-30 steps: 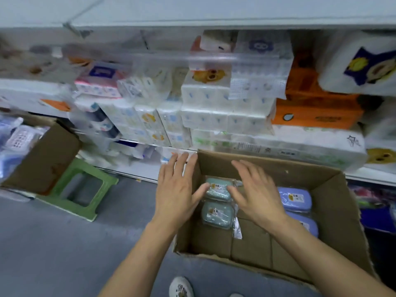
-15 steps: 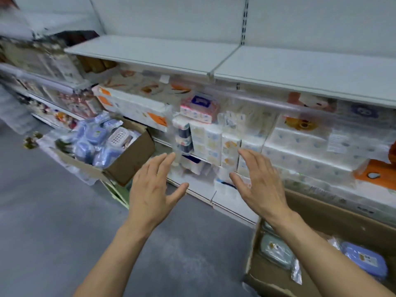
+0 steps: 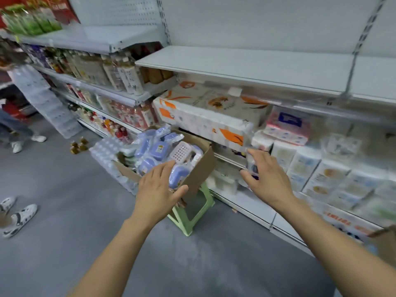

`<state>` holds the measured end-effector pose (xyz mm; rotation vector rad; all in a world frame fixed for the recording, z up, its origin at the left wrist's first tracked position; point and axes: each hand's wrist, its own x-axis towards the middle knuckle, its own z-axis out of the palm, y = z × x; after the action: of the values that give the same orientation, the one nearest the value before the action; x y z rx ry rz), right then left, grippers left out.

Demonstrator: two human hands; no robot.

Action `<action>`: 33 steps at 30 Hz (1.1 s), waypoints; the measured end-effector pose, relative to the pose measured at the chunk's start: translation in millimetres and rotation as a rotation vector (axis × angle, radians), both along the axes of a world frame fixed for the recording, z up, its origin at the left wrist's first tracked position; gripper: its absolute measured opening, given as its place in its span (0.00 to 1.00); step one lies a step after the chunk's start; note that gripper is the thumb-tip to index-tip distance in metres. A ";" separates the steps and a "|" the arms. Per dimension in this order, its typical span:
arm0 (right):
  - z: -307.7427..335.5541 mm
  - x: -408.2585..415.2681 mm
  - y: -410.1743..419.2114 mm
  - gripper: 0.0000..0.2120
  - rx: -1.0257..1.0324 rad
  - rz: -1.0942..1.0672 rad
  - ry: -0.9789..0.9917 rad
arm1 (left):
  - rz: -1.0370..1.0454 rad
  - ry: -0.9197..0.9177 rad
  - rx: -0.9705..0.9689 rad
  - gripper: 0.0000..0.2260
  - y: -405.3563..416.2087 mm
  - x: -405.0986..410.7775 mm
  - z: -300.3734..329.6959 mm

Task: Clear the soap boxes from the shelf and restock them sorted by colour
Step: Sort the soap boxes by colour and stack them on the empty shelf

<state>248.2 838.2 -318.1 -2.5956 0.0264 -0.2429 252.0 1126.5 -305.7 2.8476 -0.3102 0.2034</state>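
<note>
A cardboard box (image 3: 199, 168) full of wrapped soap boxes sits tilted on a green stool (image 3: 192, 213). Most of the soap boxes (image 3: 158, 150) are blue, one is pink (image 3: 182, 152), and pale green ones (image 3: 128, 150) lie at its left side. My left hand (image 3: 159, 189) hovers with straight fingers over the box's near corner, holding nothing. My right hand (image 3: 267, 179) reaches forward to the right of the box, fingers spread, in front of the tissue packs. An empty white shelf (image 3: 246, 65) runs above.
Tissue and toilet-paper packs (image 3: 205, 112) fill the lower shelves. Bottles (image 3: 126, 78) line the shelves at the left. Wrapped water bottles (image 3: 109, 153) lie on the floor behind the box. Another person's shoes (image 3: 17, 217) stand at the left. A second carton's corner (image 3: 385, 241) shows at the right.
The view has swung left from the carton at my feet to the box on the stool. Both hands, holding nothing, have moved toward that box.
</note>
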 end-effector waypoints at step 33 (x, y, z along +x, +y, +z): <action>-186.1 412.2 328.0 0.45 0.434 -0.062 0.774 | 0.319 0.680 -0.421 0.31 234.7 425.7 -185.1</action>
<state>660.3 1166.2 -504.2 -2.1039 0.3873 0.6793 677.6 1361.2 -490.8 2.3484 0.2934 -0.5637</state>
